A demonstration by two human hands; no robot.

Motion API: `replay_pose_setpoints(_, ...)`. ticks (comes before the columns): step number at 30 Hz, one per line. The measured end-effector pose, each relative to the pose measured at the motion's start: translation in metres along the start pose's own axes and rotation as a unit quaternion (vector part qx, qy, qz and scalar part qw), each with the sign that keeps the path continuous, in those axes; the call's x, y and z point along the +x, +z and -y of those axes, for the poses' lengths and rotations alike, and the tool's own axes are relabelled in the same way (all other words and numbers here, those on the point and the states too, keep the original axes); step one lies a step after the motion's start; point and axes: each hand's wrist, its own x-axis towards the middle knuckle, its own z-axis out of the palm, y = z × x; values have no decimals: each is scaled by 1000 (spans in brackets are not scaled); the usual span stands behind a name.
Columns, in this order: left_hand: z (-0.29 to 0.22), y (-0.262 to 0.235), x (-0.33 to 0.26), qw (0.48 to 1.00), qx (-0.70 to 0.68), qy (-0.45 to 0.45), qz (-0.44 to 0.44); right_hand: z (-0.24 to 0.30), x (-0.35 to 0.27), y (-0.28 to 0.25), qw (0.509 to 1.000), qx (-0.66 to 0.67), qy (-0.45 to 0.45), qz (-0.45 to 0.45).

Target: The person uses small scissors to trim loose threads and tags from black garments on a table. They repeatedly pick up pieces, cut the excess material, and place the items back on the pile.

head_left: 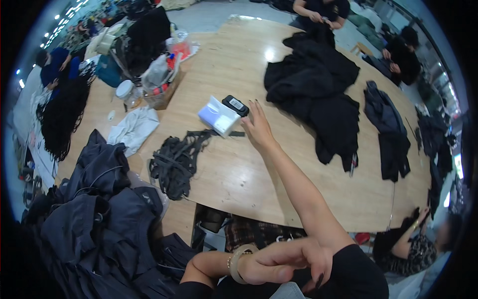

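Right grip outstretched, left grip half-curled

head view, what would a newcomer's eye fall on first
Probably the right hand, stretched over the table to a black device beside a lilac-and-white pack. Next, perhaps, the big black cloth heap to the hand's right, then the dark garments piled at lower left.

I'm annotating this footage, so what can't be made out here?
All in the head view:
Left hand: its curl hides whether it holds anything.
Label on the black device: too small to read.
Contents of the box: partly hidden by a plastic bag.
Co-worker at the top: head cut off by the upper edge.
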Motion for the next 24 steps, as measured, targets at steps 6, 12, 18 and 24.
replay_pose_setpoints(6,-14,-14,-13,997,7,28,75,-20,-33,3,1000,-15,12,-23)
replay_pose_setpoints(12,-4,-16,-9,996,39,61,-58,15,-116,-38,1000,-16,17,-16)
replay_pose_setpoints(18,20,-28,14,983,40,-92,152,32,-215,-140,996,2,86,11)
replay_pose_setpoints(24,66,-18,31,992,19,-99,71,-13,-288,-213,960,-181,117,-181)
